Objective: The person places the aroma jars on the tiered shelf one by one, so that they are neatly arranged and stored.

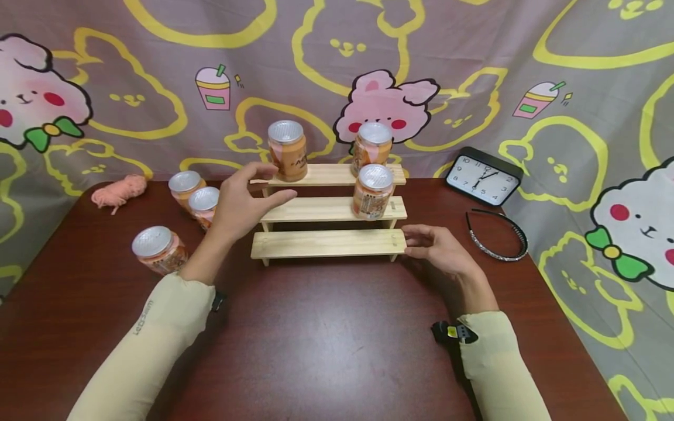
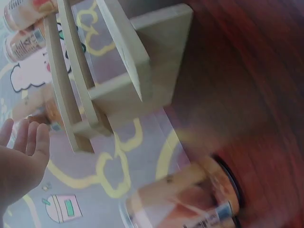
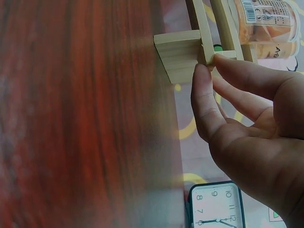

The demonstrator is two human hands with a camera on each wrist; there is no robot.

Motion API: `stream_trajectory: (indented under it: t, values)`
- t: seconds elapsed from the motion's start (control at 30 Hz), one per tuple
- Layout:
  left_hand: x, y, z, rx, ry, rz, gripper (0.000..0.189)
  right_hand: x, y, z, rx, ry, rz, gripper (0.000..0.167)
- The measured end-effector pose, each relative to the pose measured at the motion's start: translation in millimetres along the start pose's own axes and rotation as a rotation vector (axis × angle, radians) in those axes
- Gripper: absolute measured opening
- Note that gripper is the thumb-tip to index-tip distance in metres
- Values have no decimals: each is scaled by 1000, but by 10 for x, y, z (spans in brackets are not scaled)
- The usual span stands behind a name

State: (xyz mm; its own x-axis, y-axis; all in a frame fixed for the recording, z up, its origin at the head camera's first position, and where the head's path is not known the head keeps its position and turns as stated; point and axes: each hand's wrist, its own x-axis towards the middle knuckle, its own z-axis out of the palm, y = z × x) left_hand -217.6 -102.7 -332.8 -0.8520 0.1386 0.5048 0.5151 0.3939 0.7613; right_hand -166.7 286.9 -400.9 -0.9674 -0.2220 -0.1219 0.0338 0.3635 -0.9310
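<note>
A three-tier wooden display stand (image 1: 329,242) stands on the table. My left hand (image 1: 241,202) reaches to its left end with fingers and thumb spread apart, fingertips close beside an orange can (image 1: 288,153) on the top tier. Nothing is between that hand's thumb and fingers. On the stand's right side, an orange can (image 1: 375,146) is on the top tier and another can (image 1: 372,196) on the middle tier. At the right end of the bottom tier, my right hand (image 1: 439,248) pinches the board's corner between thumb and fingertip, as the right wrist view shows.
Left of the stand are three more cans, one can (image 1: 158,250) nearer me and two behind it. Pink yarn (image 1: 120,192) lies at the back left. A clock (image 1: 483,178) and a black headband (image 1: 500,254) lie at the right. A patterned curtain (image 1: 174,140) hangs behind.
</note>
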Motion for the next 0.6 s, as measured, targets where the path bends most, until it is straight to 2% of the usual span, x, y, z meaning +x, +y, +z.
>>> stream_trajectory:
  t: [0.2, 0.43, 0.6]
  values:
    - [-61, -54, -198, 39, -2, -30, 51, 4, 16, 7, -19, 8, 2, 51]
    - [-136, -97, -476, 79, -9, -153, 54, 4, 11, 11, -11, 10, -4, 51]
    - [-201, -133, -656, 121, 15, -191, 55, -4, -3, 5, -16, 12, 3, 51]
